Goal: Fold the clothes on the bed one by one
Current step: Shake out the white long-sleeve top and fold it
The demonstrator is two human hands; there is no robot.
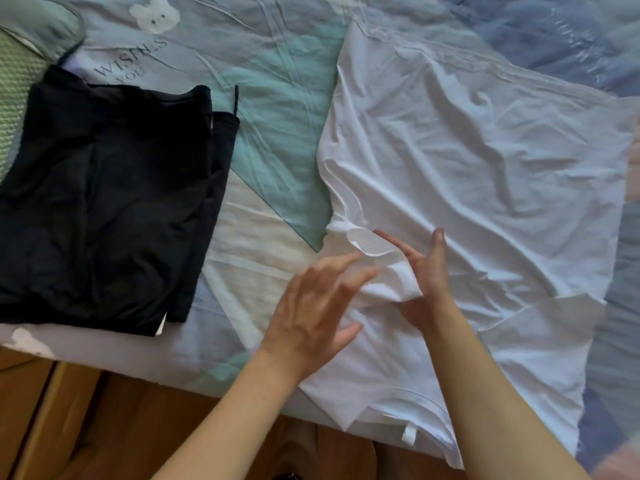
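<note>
1. On the bed point(277, 109), my white T-shirt point(467, 174) lies spread and wrinkled, its collar at the near edge just above the wooden floor point(104, 427).
2. My right hand point(424, 285) reaches under a bunched sleeve point(377, 268) on the shirt's left side; the sleeve fabric lies across its palm, thumb raised, fingers straight rather than closed.
3. My left hand point(315, 317) hovers flat over the same bunch, fingers spread and slightly blurred, gripping nothing.
4. To do this step well, I judge the sleeve should be drawn out flat before it is turned inward, then the crease pressed with the flat of the left hand so the side fold runs straight from shoulder to hem.
5. The body's wrinkles would want smoothing first; folded in, they would likely make a lumpy stack.
6. A black garment point(104, 202) lies already folded to the left, well apart from the shirt.
7. The bedsheet is pale blue and teal with a white bear print point(154, 13) and lettering; a green textured pillow point(14, 91) sits at the far left.
</note>
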